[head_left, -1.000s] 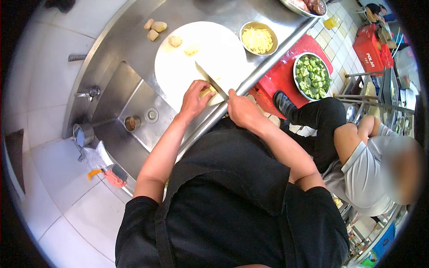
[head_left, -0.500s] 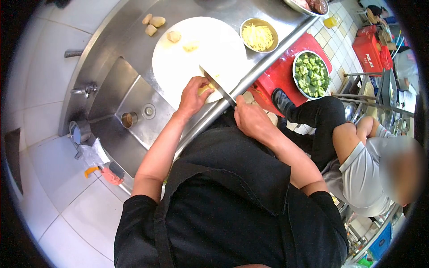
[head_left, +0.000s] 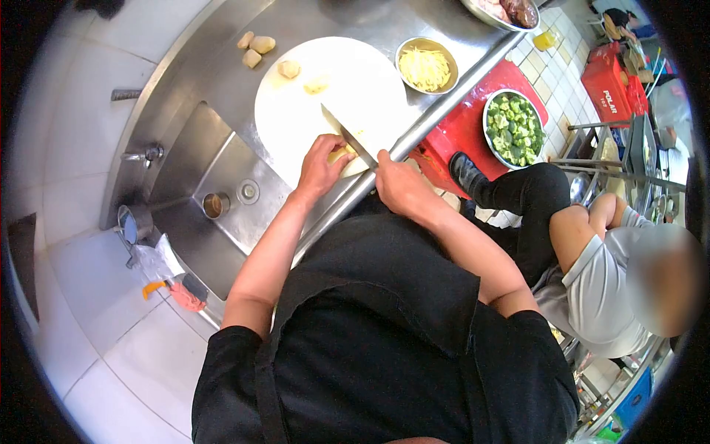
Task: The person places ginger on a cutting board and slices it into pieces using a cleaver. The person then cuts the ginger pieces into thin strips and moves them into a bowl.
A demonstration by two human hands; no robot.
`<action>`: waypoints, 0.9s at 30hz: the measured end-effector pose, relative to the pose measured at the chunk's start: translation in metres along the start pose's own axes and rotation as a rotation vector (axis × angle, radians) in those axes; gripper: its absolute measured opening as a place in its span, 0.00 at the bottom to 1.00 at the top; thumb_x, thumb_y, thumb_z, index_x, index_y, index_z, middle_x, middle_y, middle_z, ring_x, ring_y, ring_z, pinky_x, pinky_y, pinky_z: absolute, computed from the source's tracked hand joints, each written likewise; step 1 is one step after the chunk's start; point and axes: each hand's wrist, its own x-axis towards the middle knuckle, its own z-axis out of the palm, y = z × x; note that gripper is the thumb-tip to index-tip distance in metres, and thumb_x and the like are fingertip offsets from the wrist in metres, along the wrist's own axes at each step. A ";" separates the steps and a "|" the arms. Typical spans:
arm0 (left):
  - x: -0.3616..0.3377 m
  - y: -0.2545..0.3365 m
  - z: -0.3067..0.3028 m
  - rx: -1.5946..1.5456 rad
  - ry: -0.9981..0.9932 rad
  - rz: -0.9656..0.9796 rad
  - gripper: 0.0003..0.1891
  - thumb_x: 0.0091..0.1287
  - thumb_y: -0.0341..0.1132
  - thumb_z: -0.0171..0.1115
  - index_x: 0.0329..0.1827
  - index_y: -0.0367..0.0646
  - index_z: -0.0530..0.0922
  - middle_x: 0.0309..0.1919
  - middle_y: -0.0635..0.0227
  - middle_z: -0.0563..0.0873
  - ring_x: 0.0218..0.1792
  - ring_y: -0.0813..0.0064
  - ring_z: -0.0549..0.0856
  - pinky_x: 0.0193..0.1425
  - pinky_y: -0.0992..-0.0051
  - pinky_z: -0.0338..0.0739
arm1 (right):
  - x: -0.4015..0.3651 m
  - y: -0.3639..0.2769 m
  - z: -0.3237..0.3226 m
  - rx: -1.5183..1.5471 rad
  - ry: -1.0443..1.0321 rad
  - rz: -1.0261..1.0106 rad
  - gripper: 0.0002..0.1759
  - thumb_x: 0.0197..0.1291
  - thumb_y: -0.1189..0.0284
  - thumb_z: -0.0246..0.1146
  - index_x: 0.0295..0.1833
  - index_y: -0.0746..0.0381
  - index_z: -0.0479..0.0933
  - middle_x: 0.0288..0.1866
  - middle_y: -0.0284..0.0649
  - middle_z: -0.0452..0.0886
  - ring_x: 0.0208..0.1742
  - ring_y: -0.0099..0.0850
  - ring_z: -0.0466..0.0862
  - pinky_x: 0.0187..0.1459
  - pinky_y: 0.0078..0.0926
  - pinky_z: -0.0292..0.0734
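Observation:
My right hand (head_left: 399, 185) is wrapped round the handle of a knife (head_left: 347, 135), whose blade slants up and left over a round white cutting board (head_left: 370, 81). My left hand (head_left: 322, 164) presses a pale yellow ginger-like piece (head_left: 339, 154) onto the board beside the blade. Another peeled piece (head_left: 316, 85) and a rough-ended piece (head_left: 289, 69) lie on the far part of the board. Several tan pieces (head_left: 261, 45) rest on the steel counter at its upper left. A metal bowl of thin yellow strips (head_left: 425, 66) stands to the board's right.
A steel sink (head_left: 214, 166) with a small metal cup (head_left: 215, 205) is at the left. A bowl of green chopped vegetables (head_left: 513, 127) stands on a red surface (head_left: 462, 118) at the right. A person (head_left: 599, 288) sits close by. A bowl of meat (head_left: 506, 10) is at the top.
The knife and my right hand have shifted slightly left relative to the board. My left hand still holds the yellow piece. The whole view has moved a little.

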 end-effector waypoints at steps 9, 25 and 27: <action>0.000 0.000 0.003 -0.055 0.017 0.023 0.22 0.70 0.34 0.79 0.61 0.36 0.82 0.56 0.57 0.86 0.56 0.62 0.90 0.65 0.66 0.86 | -0.042 -0.007 -0.028 0.012 -0.043 0.029 0.12 0.78 0.72 0.57 0.53 0.71 0.65 0.34 0.68 0.84 0.41 0.70 0.85 0.48 0.68 0.76; -0.004 -0.004 0.006 -0.050 0.065 0.016 0.17 0.68 0.34 0.80 0.55 0.39 0.84 0.54 0.59 0.87 0.54 0.63 0.89 0.61 0.66 0.86 | 0.016 0.000 0.012 -0.042 0.005 -0.015 0.11 0.76 0.74 0.53 0.53 0.72 0.69 0.33 0.65 0.86 0.39 0.65 0.89 0.44 0.63 0.83; -0.006 -0.006 0.010 -0.035 0.080 0.033 0.17 0.68 0.35 0.80 0.55 0.39 0.84 0.54 0.59 0.87 0.55 0.62 0.89 0.61 0.66 0.86 | 0.015 -0.002 0.012 -0.067 0.006 0.008 0.11 0.74 0.75 0.53 0.53 0.73 0.69 0.34 0.65 0.87 0.40 0.63 0.90 0.44 0.61 0.85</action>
